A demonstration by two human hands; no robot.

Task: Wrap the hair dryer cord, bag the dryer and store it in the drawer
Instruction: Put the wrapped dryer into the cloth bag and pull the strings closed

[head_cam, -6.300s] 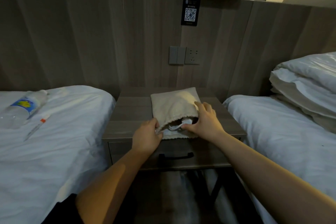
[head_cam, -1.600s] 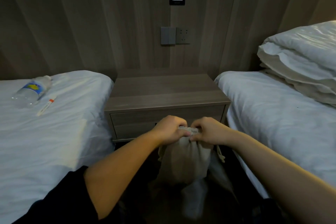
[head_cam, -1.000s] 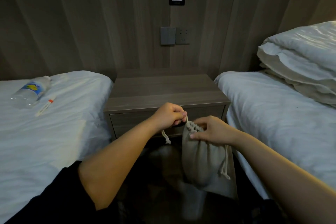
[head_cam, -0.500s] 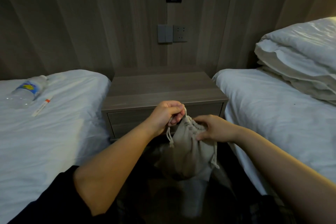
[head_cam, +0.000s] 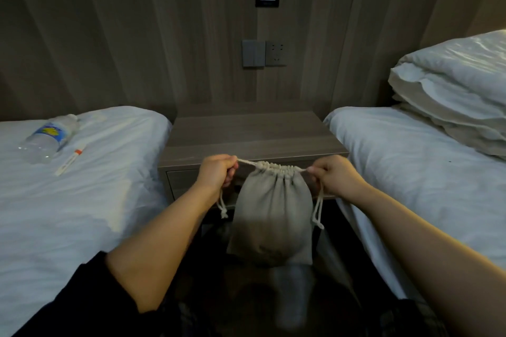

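Half a second ago my hands were bunched together at the neck of the drawstring bag (head_cam: 269,216); now they have spread apart, pulling the cords sideways so the mouth is gathered shut. My left hand (head_cam: 216,174) is fisted on the left cord (head_cam: 246,163), my right hand (head_cam: 332,175) pinches the right one, and the bag hangs between them, bulging low, the dryer presumably inside. This looks like the bagging step closing out. Just beyond my knuckles the nightstand drawer (head_cam: 182,182) looks shut, so next I need one hand free to pull it open.
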